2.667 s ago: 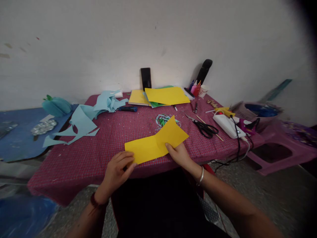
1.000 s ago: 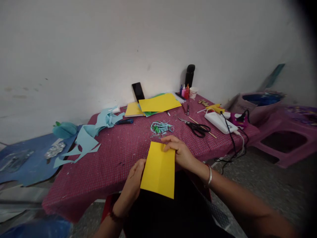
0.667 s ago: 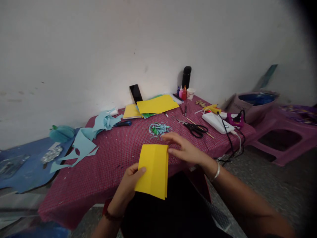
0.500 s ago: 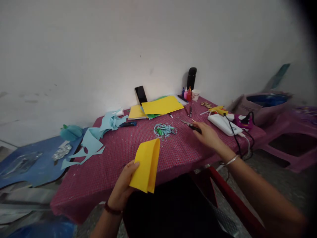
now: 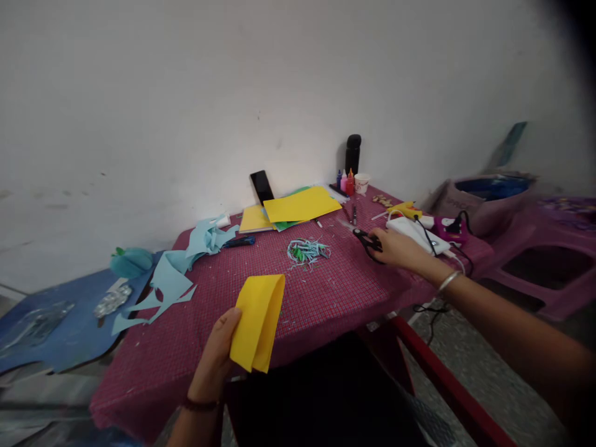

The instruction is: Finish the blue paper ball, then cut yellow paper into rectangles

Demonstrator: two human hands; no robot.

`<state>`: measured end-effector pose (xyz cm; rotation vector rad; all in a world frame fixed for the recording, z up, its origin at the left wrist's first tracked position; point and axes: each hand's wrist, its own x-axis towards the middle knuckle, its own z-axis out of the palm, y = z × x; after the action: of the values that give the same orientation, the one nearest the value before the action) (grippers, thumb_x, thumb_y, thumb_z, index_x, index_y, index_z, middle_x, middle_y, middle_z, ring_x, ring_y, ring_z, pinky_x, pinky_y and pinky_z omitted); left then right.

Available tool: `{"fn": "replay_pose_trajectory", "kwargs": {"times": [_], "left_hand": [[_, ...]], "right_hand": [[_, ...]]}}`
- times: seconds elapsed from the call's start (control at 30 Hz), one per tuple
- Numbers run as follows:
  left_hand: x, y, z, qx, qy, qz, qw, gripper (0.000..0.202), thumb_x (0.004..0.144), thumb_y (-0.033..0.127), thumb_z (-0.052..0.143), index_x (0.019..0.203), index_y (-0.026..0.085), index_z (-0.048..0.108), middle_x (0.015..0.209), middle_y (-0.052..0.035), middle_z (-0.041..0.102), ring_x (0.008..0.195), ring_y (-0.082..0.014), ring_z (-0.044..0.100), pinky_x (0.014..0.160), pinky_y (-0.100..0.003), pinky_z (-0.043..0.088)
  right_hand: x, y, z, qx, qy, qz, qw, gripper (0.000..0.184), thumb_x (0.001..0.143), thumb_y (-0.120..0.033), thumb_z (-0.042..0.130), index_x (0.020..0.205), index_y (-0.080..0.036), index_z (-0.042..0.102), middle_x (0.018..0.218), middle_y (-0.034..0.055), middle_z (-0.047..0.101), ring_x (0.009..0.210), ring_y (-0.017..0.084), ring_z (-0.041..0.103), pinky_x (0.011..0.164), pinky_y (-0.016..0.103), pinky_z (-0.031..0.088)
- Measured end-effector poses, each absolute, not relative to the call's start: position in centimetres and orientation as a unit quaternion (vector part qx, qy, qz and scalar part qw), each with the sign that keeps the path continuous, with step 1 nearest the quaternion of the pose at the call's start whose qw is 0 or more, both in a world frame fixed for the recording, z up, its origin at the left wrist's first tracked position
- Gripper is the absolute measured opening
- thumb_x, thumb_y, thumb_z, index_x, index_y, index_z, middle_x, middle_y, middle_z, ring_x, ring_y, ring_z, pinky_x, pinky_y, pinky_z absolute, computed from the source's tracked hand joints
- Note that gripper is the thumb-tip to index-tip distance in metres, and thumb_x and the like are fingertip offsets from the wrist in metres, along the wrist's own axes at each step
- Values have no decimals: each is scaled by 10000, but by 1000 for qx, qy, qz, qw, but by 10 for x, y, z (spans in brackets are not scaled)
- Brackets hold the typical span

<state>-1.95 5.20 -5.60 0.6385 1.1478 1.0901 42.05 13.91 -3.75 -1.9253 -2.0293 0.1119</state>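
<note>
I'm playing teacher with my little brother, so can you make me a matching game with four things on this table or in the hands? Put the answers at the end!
Things:
1. folded yellow paper
2. scissors
3. phone
4. paper cup

Where or how:
A. tilted, near the wall
B. touching the right hand
C. beside the little red bottle
D. held in the left hand

Right pairs: 1-D, 2-B, 3-A, 4-C
</note>
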Motion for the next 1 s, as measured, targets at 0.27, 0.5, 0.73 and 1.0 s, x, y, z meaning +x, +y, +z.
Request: {"fn": "replay_pose_trajectory", "kwargs": {"times": [0.27,0.5,0.73,1.0], "left_hand": [[-41,47,-61,359,555,489,569,435,615,406,805,914,143,630,679,-21,712,517,-168,650,502,-257,533],[-51,49,-69,327,544,515,577,479,552,410,842,889,141,633,696,-38,724,526,-184,659,487,-271,537],[-64,43,-68,372,536,493,575,473,524,426,855,860,137,688,675,-43,721,500,-171,641,455,-238,500],[-77,31,-53,529,484,398,572,347,594,407,820,788,131,741,701,-59,703,565,-165,609,494,-221,460]], "right_hand": [[347,55,-25,-344,-626,604,353,779,793,-399,697,1398,-202,249,969,54,622,816,152,594,724,295,457],[294,10,-55,-101,-416,859,281,572,856,-426,630,1369,-245,454,1047,68,568,979,202,595,928,480,449],[283,13,-70,-71,-316,907,269,505,837,-470,642,1259,-211,540,990,65,603,939,193,608,929,498,447],[272,13,-77,-19,-265,940,214,589,795,-585,636,1215,-192,511,984,73,625,901,206,620,943,557,394]]}}
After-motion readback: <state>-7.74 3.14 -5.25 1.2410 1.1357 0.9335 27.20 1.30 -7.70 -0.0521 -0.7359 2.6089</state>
